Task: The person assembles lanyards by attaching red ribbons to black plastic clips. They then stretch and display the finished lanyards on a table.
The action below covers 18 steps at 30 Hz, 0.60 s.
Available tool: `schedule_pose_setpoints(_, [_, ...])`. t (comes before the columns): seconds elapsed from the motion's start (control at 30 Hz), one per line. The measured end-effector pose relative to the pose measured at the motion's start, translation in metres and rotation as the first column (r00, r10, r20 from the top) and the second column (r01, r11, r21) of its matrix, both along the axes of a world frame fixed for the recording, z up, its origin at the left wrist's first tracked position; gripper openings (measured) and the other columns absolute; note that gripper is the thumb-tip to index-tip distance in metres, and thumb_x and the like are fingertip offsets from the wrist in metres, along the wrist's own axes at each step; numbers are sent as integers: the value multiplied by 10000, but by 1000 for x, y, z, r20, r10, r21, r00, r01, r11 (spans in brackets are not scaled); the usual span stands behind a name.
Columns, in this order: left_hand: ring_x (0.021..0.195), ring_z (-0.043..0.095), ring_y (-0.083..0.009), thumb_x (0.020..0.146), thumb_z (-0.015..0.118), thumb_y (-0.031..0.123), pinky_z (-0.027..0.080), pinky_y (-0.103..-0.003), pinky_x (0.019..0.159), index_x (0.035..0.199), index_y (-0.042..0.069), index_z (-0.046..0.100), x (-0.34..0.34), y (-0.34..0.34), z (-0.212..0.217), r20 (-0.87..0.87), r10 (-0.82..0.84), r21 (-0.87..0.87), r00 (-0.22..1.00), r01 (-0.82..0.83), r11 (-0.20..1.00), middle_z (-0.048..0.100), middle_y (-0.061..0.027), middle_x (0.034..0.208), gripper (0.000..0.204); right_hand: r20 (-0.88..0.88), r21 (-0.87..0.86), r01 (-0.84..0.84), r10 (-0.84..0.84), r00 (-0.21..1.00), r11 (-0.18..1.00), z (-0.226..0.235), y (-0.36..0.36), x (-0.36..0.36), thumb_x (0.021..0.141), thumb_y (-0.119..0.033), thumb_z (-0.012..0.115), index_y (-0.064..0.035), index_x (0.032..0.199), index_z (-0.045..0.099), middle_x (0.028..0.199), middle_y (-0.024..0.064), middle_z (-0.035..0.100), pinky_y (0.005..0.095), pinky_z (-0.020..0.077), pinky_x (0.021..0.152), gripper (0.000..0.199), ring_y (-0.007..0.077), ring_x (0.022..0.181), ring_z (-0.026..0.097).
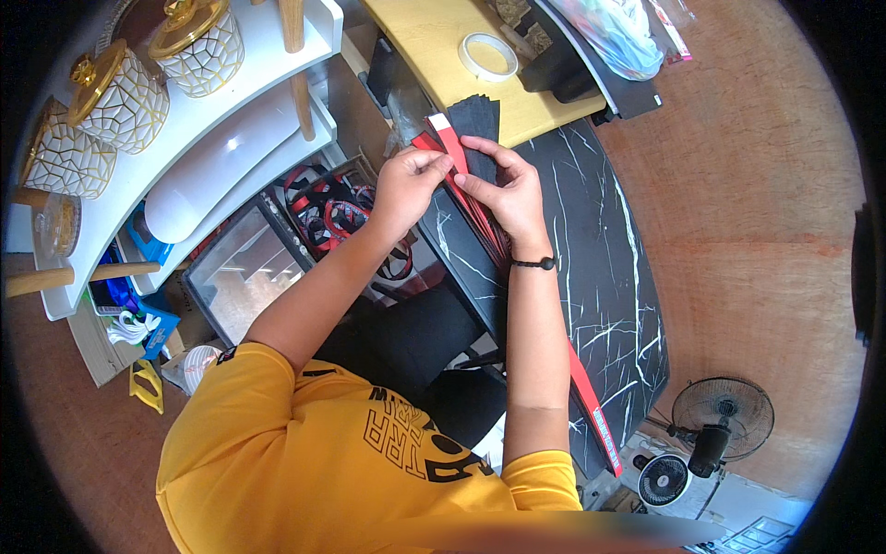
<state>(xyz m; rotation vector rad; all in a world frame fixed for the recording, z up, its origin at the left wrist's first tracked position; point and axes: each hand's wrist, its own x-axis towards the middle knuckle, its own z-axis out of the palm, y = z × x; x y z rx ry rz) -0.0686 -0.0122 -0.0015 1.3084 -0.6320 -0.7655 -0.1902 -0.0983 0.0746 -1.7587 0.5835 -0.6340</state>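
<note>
A bundle of long, flat red straps (pixel 478 220) lies along the dark marbled tabletop, running under my right forearm. One red strap (pixel 449 137) with a white end is raised between my hands. My left hand (pixel 411 187) pinches its edge with thumb and fingertips. On the other side, my right hand (pixel 510 192) curls thumb and forefinger around the same strap. Just behind my fingers lie dark flat strips (pixel 477 115), fanned out at the table's far end. The bundle's lower end (pixel 598 420) shows again near my right elbow, with white print on it.
The black marbled table (pixel 595 249) adjoins a yellow surface (pixel 420 37) holding a tape roll (pixel 489 57). At left, a white shelf (pixel 217 106) carries gold-lidded jars (pixel 197 51). Below it, a bin (pixel 337 208) holds red-and-black straps. Fans (pixel 724 415) stand at the lower right.
</note>
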Motion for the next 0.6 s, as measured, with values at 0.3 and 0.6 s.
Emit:
schedule_pose_setpoints(0.3, [748,584,-104,891,656,169,457,-242,686,920,-30,689,-1,0,1,-6,22,-28,1000,-22,999,630,-46,833,205,24,79,-6,4,1000,997,2,1,-1,747,11,744,-8,1170,633,1005,32,667,200,475,728,438,57,833,587])
schedule_pose_setpoints(0.6, [726,584,-108,877,670,182,453,-250,663,906,-31,695,-2,-2,0,-61,15,-19,998,-16,1000,624,-62,796,216,28,-11,42,-42,999,999,-5,-4,-1,814,14,620,-41,1123,677,1017,83,685,246,464,831,320,115,914,610])
